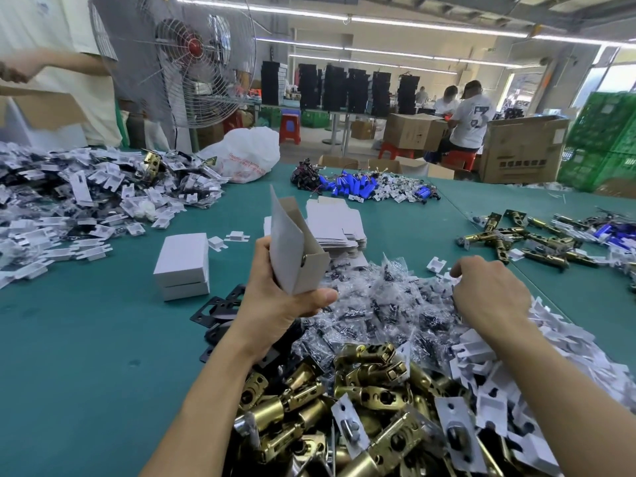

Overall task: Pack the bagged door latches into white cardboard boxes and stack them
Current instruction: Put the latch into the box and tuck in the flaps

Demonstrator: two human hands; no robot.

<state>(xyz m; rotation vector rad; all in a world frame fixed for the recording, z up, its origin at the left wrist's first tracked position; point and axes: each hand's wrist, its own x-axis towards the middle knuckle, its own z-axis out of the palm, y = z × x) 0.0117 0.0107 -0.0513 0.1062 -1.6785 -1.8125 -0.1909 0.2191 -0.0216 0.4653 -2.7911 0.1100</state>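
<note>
My left hand [275, 297] grips an open white cardboard box [292, 249], held upright above the table with its lid flap raised; a bit of metal shows inside. My right hand [488, 290] reaches down into a heap of small clear bags of screws [378, 304], fingers curled into the pile; what they hold is hidden. Two closed white boxes [182, 266] sit stacked to the left. Flat unfolded box blanks [334, 225] lie behind the held box. Brass door latches [344, 401] are piled near my body.
White card inserts [499, 366] spread at right. Black strike plates [216, 311] lie under my left wrist. More latches [516, 239] and blue batteries [347, 187] lie further back on the green table [86, 339]. A big fan [179, 63] and another person [51, 63] stand far left.
</note>
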